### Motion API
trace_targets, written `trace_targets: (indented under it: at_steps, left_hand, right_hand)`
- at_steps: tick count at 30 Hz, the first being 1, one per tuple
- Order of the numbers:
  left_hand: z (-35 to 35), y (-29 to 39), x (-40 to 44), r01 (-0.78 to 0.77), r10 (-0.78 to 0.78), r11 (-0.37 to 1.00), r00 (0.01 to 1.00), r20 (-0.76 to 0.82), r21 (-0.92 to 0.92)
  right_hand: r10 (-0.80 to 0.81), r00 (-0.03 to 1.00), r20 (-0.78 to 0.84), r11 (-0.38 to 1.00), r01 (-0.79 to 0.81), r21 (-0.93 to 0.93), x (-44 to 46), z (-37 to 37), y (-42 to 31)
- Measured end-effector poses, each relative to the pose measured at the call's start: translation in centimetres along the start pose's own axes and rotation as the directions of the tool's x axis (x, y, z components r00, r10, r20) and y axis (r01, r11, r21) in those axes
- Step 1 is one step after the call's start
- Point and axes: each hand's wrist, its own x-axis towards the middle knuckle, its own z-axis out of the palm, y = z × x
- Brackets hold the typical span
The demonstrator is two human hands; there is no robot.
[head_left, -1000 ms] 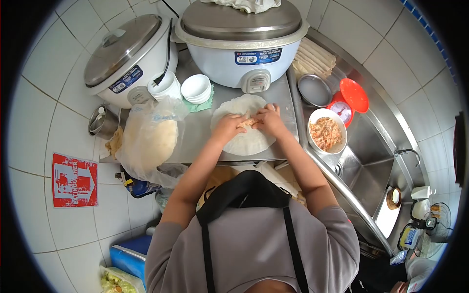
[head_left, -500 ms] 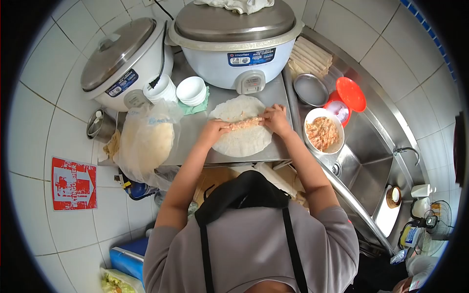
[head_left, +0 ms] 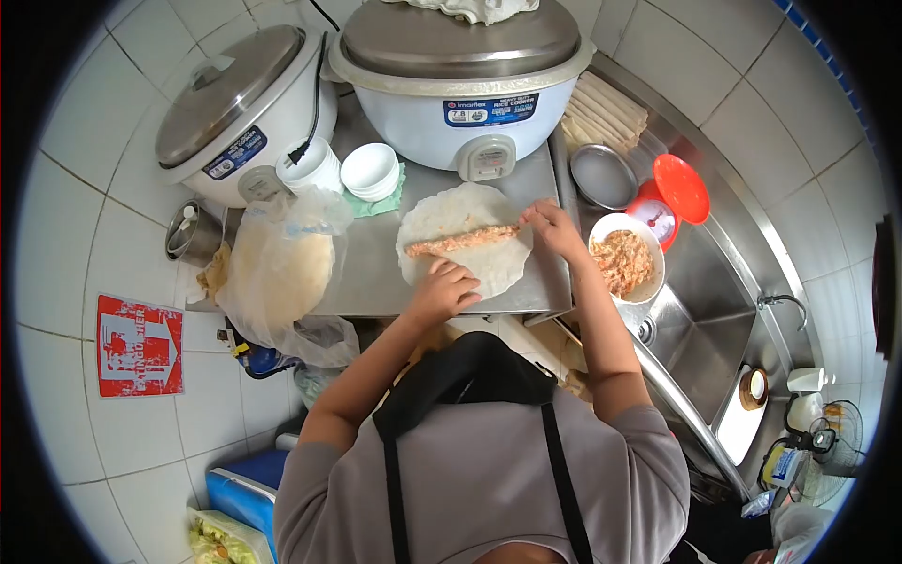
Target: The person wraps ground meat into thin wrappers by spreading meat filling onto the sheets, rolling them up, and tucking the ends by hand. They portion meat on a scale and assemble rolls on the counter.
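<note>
A round, pale, thin wrapper [head_left: 489, 266] lies flat on the steel table, with a long strip of orange-pink minced filling [head_left: 465, 241] across its middle. My left hand [head_left: 444, 289] rests at the wrapper's lower edge, just below the strip, fingers apart and lightly bent. At the strip's right end is my right hand [head_left: 554, 230], thumb and fingertips brought together; what they pinch, if anything, is too small to make out. To the right of that hand stands a white bowl [head_left: 599, 228] of the same filling [head_left: 624, 262].
Two rice cookers, a large one [head_left: 404, 103] and a tilted-looking one [head_left: 202, 177], stand behind. White bowls [head_left: 370, 169] and a plastic bag of wrappers [head_left: 282, 268] are left. A metal pan [head_left: 604, 177], red scale [head_left: 681, 188], rolled pieces [head_left: 606, 108] and sink [head_left: 705, 329] lie right.
My left hand has left the strip's left end and moved down and right to the wrapper's lower edge. My right hand has shifted slightly right. The strip's left end now shows.
</note>
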Motion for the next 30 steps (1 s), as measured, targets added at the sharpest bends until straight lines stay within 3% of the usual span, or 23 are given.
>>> trace_targets:
  at_steps: [1,4,7,13,16,19,22,25,28,30]
  left_hand:
    - [0.2,0.2,0.2,0.006,-0.006,1.000,1.000,-0.005,-0.005]
    - [0.0,0.7,0.9,0.037,-0.037,0.999,0.999,0.020,0.015]
    - [0.2,0.6,0.8,0.008,-0.008,0.998,1.000,-0.003,0.055]
    - [0.2,0.7,1.0,0.113,-0.113,0.994,0.993,-0.023,-0.010]
    - [0.2,0.4,1.1,0.140,-0.140,0.990,0.988,-0.061,-0.006]
    - [0.0,0.4,1.1,0.129,-0.129,0.992,0.989,-0.074,0.003]
    - [-0.1,0.4,1.2,0.131,-0.131,0.991,0.989,-0.067,-0.002]
    - [0.0,0.4,1.3,0.125,-0.124,0.992,0.989,-0.074,0.007]
    - [0.0,0.4,1.3,0.141,-0.141,0.990,0.987,-0.078,0.003]
    - [0.0,0.4,1.3,0.136,-0.135,0.991,0.987,-0.086,0.004]
  right_hand:
    - [0.055,0.998,0.031,0.997,-0.057,0.059,0.4,0.2,0.1]
    - [0.105,0.989,0.107,0.994,-0.107,0.012,1.4,1.3,0.7]
    - [0.110,0.978,0.175,0.984,-0.082,-0.159,1.9,1.7,1.6]
    - [0.086,0.992,0.095,0.904,-0.038,-0.426,2.2,2.1,1.9]
    - [0.219,0.965,0.143,0.974,-0.208,-0.086,3.0,1.9,2.3]
    - [0.118,0.978,0.171,0.968,-0.152,0.200,3.3,2.2,2.7]
    - [0.054,0.966,0.254,0.983,-0.097,0.159,3.8,1.6,2.7]
    - [-0.020,0.981,0.192,0.993,-0.004,0.120,3.5,1.2,1.7]
    - [0.071,0.962,0.265,0.973,-0.125,0.193,3.5,1.3,0.7]
    - [0.036,0.974,0.223,0.994,-0.058,0.093,3.4,1.4,0.7]
